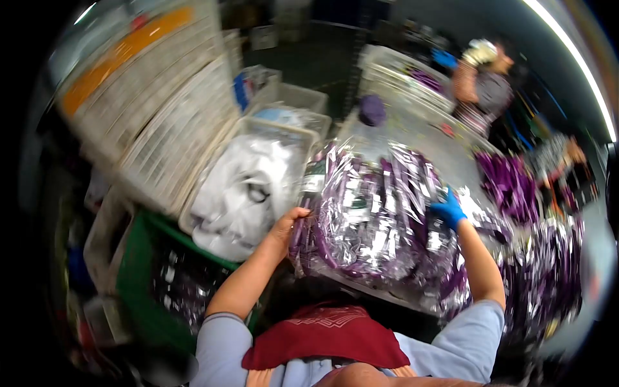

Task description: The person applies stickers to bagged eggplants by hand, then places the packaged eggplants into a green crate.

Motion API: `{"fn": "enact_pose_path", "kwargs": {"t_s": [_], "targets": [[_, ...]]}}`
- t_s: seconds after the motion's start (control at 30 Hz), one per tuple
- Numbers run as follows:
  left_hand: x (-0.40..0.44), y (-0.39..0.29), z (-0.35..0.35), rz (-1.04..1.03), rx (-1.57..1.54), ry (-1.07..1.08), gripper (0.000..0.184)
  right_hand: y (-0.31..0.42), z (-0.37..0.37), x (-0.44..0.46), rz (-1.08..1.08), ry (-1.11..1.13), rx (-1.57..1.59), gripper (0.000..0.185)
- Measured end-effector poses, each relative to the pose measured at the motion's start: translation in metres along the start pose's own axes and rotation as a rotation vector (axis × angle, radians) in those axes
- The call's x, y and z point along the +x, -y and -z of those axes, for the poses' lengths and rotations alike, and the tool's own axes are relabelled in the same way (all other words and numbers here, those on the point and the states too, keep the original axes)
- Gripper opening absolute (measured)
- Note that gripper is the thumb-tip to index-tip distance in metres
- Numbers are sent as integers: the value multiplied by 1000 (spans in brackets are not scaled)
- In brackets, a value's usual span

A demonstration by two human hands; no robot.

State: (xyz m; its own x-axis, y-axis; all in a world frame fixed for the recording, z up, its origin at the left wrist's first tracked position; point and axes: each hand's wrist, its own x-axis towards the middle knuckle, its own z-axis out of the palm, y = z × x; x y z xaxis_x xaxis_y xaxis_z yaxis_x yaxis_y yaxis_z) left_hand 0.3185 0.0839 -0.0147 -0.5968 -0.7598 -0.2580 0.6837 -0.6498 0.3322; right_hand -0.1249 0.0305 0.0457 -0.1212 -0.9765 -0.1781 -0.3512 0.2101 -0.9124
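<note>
A wide bundle of purple straps in clear, shiny plastic (367, 213) lies on the work table in front of me. My left hand (290, 222), bare, is at the bundle's left edge, with its fingers bent against the plastic. On the right side, my right hand (449, 209) in a blue glove rests on the bundle with its fingers spread. The undersides of both hands' grips are hidden. More purple straps (506, 184) lie to the right, and wrapped ones hang over the table's right edge (548, 264).
Left of the bundle is a bin of white plastic bags (248, 187). A green basket (138, 271) holds dark wrapped items. Stacked crates (155, 97) stand at the upper left. A purple roll (372, 110) and red scissors (446, 130) are farther back. Another person (480, 90) is at the upper right.
</note>
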Motion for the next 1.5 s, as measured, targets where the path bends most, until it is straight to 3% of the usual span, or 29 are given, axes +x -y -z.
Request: {"fn": "enact_pose_path", "kwargs": {"t_s": [0.07,0.13,0.23,0.3,0.37,0.43,0.47,0.5,0.57,0.6,0.63,0.7,0.73,0.8,0.83,0.93,1.0,1.03,1.07,1.13,1.2,1.27,1.3,1.33,1.37,1.4,1.43,1.47,1.5], "targets": [[-36,1,1,-111,-10,5,44,42,5,-10,-235,-28,-56,79],[-89,0,-20,-326,237,-376,44,25,31,13,-47,-1,111,73],[-141,-5,25,-587,103,-119,49,87,11,-23,368,110,62,60],[-186,-2,48,-700,56,-170,53,87,27,-12,298,158,120,66],[-244,9,79,-789,-21,-183,54,121,-30,-49,245,210,174,66],[-299,18,81,-713,-86,-748,38,136,-104,-71,252,278,107,66],[-319,24,96,-854,-102,-755,36,151,-143,-92,118,453,4,66],[-338,35,149,-823,-161,-789,38,146,-197,-102,72,579,62,69],[-370,37,160,-975,-192,-856,37,166,-308,-149,-257,907,190,76],[-389,38,174,-1005,-210,-906,35,177,-364,-170,-254,1154,181,77],[-407,40,198,-979,-201,-962,36,166,-418,-180,-306,1214,108,77],[-434,30,210,-954,-258,-1035,38,150,-521,-207,-146,1411,55,74],[-445,27,226,-993,-249,-1043,38,130,-570,-220,122,1420,114,71],[-468,20,268,-1065,-226,-1062,39,101,-661,-234,492,1364,-66,78],[-475,11,267,-1049,-265,-1130,38,97,-695,-249,682,1110,-363,79],[-498,5,319,-992,-130,-1336,54,90,-768,-286,720,1002,-715,75],[-486,14,376,-406,249,-2169,72,37,-812,-299,862,963,-821,71],[-486,0,339,-40,366,-2047,84,-16,-835,-301,936,963,-859,69],[-482,-1,341,56,333,-2027,80,-53,-850,-301,1008,959,-897,67],[-469,11,339,-151,548,-2202,72,-28,-820,-304,868,1067,-872,68],[-449,15,304,-110,1306,-2292,62,-20,-801,-295,828,1101,-844,68],[-430,22,306,-185,1669,-2002,52,2,-762,-292,824,1202,-774,62],[-419,25,316,-158,1554,-1809,51,-4,-749,-289,847,1300,-582,57],[-409,27,323,-99,1554,-1686,51,-10,-733,-287,1273,1088,-285,48],[-399,27,330,-44,1544,-1564,51,-28,-719,-286,1284,1189,-233,39],[-399,28,328,22,1637,-1526,51,-51,-704,-285,920,1388,188,32],[-399,26,338,69,1740,-1485,51,-17,-655,-282,826,1386,56,33],[-411,27,386,-232,881,-1139,49,21,-603,-280,733,1381,-78,34],[-409,28,387,-84,1242,-1311,53,29,-570,-265,688,1347,-67,35]]}}
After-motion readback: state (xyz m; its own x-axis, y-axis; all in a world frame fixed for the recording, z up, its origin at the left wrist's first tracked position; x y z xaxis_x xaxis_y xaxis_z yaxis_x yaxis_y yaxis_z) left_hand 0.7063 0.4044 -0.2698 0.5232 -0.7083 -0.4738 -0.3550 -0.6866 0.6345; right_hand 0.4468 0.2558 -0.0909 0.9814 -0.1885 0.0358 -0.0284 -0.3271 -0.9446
